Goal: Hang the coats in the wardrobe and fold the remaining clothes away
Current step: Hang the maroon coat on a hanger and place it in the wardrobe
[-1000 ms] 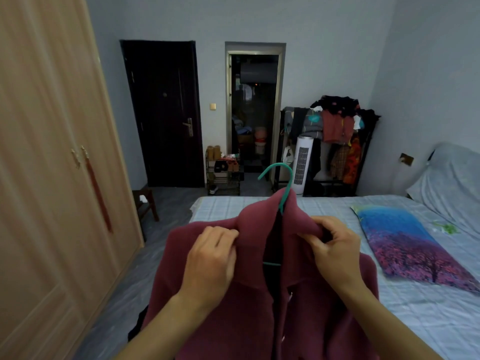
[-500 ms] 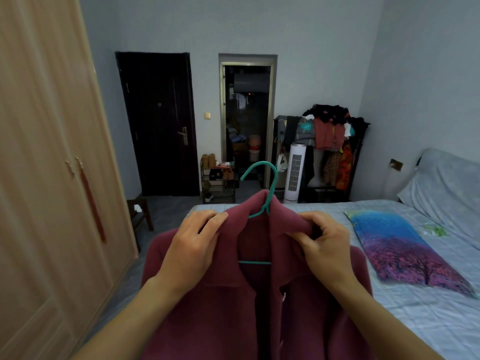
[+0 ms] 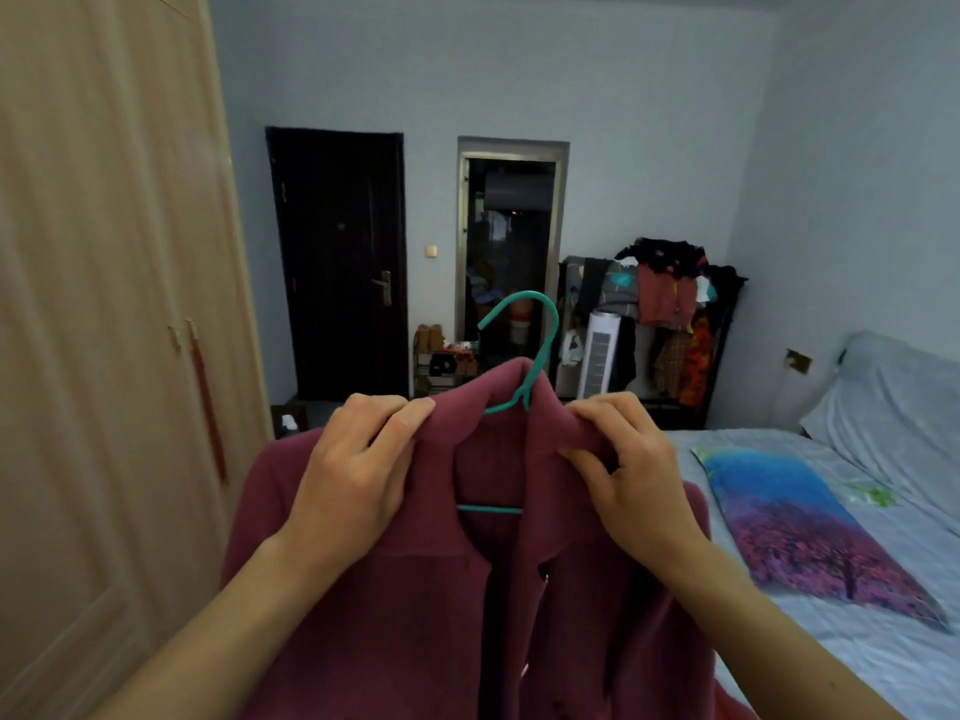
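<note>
A dark pink coat hangs on a teal hanger and is held up in front of the person, above the bed's near left corner and just right of the closed wardrobe. The left hand has its grip clamped on the coat's left collar and shoulder, thumb and fingers pinching the fabric. The right hand pinches the right side of the collar in the same way. The hanger's hook rises free above the collar, and its lower bar shows across the open neck. The coat front seems to be unbuttoned, though the dark gap makes that hard to judge. On the bed, towards its right edge, lies a blue and purple pillow. A loaded clothes rack stands against the far wall.
</note>
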The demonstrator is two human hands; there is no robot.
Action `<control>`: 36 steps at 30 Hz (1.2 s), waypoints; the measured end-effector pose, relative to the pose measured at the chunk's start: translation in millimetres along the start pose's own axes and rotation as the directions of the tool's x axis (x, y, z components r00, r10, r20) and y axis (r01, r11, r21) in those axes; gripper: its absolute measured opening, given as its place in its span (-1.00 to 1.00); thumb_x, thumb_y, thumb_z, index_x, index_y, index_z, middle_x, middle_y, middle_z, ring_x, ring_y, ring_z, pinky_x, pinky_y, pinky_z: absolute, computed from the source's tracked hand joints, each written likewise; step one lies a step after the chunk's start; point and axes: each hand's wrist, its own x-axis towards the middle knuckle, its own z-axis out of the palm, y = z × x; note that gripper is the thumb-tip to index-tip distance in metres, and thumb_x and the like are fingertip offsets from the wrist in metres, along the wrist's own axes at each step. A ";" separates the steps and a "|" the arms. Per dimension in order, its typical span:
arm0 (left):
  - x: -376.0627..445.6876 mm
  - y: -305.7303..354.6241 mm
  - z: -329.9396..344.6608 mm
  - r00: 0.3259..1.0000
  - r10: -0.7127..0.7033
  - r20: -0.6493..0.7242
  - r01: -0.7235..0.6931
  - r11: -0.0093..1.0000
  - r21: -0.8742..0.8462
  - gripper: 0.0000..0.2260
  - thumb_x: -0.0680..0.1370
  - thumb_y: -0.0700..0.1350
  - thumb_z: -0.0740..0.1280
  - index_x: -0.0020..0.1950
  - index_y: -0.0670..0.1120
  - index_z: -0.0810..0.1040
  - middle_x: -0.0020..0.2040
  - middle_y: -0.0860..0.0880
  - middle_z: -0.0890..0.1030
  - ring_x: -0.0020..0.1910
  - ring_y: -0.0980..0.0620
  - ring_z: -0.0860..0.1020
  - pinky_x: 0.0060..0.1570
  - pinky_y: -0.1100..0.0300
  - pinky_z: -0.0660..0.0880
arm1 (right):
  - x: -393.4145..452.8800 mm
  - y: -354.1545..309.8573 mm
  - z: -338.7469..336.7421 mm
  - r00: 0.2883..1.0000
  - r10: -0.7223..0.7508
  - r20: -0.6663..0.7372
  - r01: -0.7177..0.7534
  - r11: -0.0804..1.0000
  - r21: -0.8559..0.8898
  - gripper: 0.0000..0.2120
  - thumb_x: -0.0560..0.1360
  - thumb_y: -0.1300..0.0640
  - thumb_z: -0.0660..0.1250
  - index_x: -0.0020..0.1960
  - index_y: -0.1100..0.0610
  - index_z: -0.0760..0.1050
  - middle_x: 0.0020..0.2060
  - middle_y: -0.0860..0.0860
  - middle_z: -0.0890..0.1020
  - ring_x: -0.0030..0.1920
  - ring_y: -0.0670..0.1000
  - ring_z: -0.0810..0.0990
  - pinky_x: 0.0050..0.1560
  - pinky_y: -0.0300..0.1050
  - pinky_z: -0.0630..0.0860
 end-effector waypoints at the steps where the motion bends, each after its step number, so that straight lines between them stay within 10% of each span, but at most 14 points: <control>1: -0.1 6.3 -7.6 1.000 -0.004 0.006 0.004 1.000 0.018 -0.77 0.63 -0.25 0.29 0.26 -0.26 0.57 0.07 -0.15 0.56 -0.03 -0.12 0.52 -0.01 -0.06 0.50 | -1.5 -2.2 -2.9 1.000 -0.007 0.003 0.006 1.000 0.018 -0.68 0.46 0.26 0.47 0.17 0.07 0.55 0.01 -0.12 0.50 0.04 -0.24 0.49 0.08 -0.48 0.36; 18: -50.0 146.8 -192.9 0.970 -0.237 0.057 0.179 0.850 0.496 -0.72 0.59 -0.23 0.32 0.30 -0.15 0.50 0.12 -0.07 0.50 0.01 -0.14 0.54 0.03 -0.01 0.52 | -46.8 -100.6 -13.1 0.994 -0.100 0.031 0.065 0.819 0.570 -0.65 0.38 0.22 0.55 0.15 0.10 0.60 -0.07 -0.11 0.54 -0.05 -0.23 0.53 0.00 -0.44 0.39; 36: -150.0 222.2 -497.7 0.916 -0.382 -0.123 0.320 0.513 0.797 -0.70 0.53 -0.28 0.36 0.26 -0.20 0.55 0.15 -0.07 0.51 0.07 -0.12 0.54 0.05 -0.07 0.52 | -93.5 -409.1 28.2 0.925 -0.380 0.015 0.197 0.511 0.837 -0.62 0.33 0.25 0.59 0.12 0.16 0.62 -0.10 -0.07 0.58 -0.08 -0.20 0.55 0.01 -0.43 0.40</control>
